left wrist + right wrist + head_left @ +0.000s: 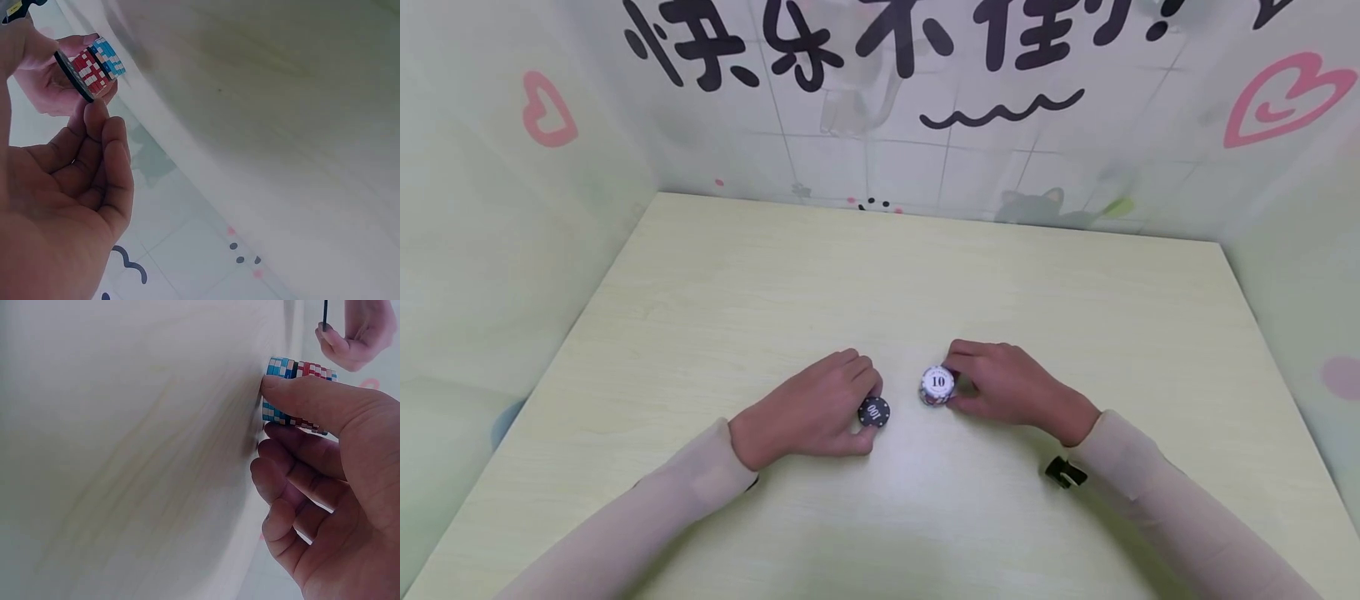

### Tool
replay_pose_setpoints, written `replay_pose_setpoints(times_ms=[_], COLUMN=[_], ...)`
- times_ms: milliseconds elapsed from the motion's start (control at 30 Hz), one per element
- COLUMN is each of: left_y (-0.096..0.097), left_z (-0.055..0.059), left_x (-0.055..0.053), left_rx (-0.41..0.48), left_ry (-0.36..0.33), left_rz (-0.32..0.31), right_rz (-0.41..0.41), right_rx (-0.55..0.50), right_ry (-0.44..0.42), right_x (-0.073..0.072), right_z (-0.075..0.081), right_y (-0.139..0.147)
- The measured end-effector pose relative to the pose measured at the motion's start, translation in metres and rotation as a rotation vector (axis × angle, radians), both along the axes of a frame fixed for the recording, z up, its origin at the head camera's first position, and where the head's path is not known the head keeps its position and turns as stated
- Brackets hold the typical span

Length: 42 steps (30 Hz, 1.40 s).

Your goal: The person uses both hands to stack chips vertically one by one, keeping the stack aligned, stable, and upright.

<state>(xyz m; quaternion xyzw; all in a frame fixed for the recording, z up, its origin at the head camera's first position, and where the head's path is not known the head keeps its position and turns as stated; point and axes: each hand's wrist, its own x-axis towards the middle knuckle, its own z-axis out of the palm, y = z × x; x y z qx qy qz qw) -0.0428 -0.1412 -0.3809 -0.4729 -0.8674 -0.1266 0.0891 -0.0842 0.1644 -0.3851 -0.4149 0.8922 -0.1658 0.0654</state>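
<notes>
My left hand [820,408] pinches one black poker chip [874,412] marked 100 between thumb and fingers. In the left wrist view that chip [74,76] is held on edge, its face toward a banded chip stack [103,62]. My right hand [1003,387] grips this upright stack of poker chips [937,383], thumb on one side and fingers on the other. A white chip marked 10 tops it. Seen from the right wrist, the stack [281,367] has blue chips at the bottom, a dark band, then red ones. A short gap separates the black chip from the stack.
A pale wooden table [880,275] lies under both hands. Close by the right sleeve [1123,454] is a small black object [1065,472]. Printed cloth walls [880,167] rise along the back and both sides, and something blue [507,422] shows beyond the left edge.
</notes>
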Motion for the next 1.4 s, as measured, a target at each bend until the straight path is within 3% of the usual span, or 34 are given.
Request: replay_pose_setpoints(times_ms=[567, 900, 1400], left_y=[0.016, 0.023, 0.030], left_z=[0.005, 0.006, 0.006], left_x=[-0.009, -0.014, -0.021], left_rx=[0.025, 0.028, 0.025], left_ry=[0.039, 0.000, 0.058], left_rz=[-0.030, -0.025, -0.035], right_rz=[0.002, -0.004, -0.005], right_rx=[-0.009, -0.005, -0.017], right_ry=[0.003, -0.011, -0.021], right_x=[-0.001, 0.000, 0.000], right_z=[0.000, 0.002, 0.000], right_y=[0.000, -0.001, -0.001])
